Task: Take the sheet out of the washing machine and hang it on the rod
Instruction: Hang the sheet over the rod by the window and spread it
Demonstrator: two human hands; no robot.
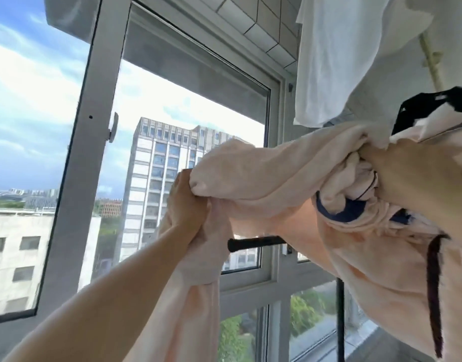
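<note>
Left hand (189, 205) is fisted tight on the pink sheet (263, 178); right hand (418, 176) clutches its bunched end above the black rod (253, 242).

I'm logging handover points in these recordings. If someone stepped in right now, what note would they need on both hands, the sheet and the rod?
Left hand: shut on a bunched fold of the pale pink sheet, raised in front of the window.
Right hand: shut on the sheet's thick gathered part, held high on the right.
Black rod: a short stretch shows below the span of cloth; the rest is hidden.
White garment: already hangs overhead.
Done: sheet is out and lifted.
Left: whether it rests on the rod is unclear; drape it over and spread it out.
</note>
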